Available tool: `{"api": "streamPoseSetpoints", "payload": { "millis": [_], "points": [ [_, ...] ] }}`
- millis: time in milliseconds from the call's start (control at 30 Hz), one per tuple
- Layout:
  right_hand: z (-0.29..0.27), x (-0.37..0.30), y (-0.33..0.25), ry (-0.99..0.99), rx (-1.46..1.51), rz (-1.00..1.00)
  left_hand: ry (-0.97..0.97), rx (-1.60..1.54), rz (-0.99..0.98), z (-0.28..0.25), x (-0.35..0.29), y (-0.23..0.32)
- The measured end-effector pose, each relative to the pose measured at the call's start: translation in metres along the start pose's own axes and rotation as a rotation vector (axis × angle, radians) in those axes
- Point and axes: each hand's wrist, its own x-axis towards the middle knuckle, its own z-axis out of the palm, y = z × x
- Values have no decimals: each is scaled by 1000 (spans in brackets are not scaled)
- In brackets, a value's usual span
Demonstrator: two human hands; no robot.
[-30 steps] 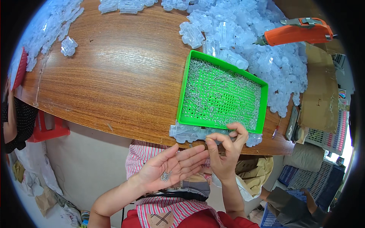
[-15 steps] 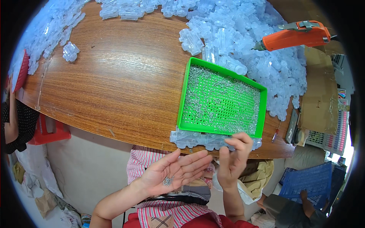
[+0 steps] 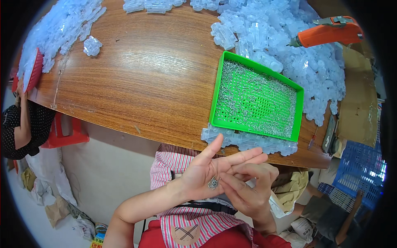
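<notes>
My left hand (image 3: 197, 175) lies palm up in front of the table edge, fingers stretched out, bearing a small heap of short silver screws (image 3: 213, 182). Over its palm is my right hand (image 3: 253, 191), with thumb and fingertips drawn together beside the heap. Whatever those fingertips pinch is hidden. Beyond both hands a green perforated tray (image 3: 248, 129) holds many more of these screws, scattered over its bottom. Its near side rests by a row of clear plastic parts (image 3: 266, 144) along the table edge.
A wooden table (image 3: 144, 82) bears piles of clear plastic parts (image 3: 256, 33) at the back and left. An orange electric screwdriver (image 3: 328, 34) hangs or lies over the right pile. At far left a co-worker's hand holds a red basket (image 3: 35, 71). Another person sits lower right.
My right hand has come left and down onto my left palm, its fingers closing together by the screws. The view has shifted, moving the table and tray up and right in the picture.
</notes>
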Motion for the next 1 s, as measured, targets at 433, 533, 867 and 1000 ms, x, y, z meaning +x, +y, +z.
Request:
{"api": "streamPoseSetpoints", "payload": {
  "millis": [433,533,867,1000],
  "points": [
    [21,14,30,264,223,251,34,15,62,-28,-38,-3],
    [31,22,46,234,99,197,43,22,108,-31,-51,4],
    [40,23,46,223,-21,130,27,-9,218,-31,-54,9],
    [40,21,46,220,-28,120,13,-20,214,-32,-54,10]
  ]
}}
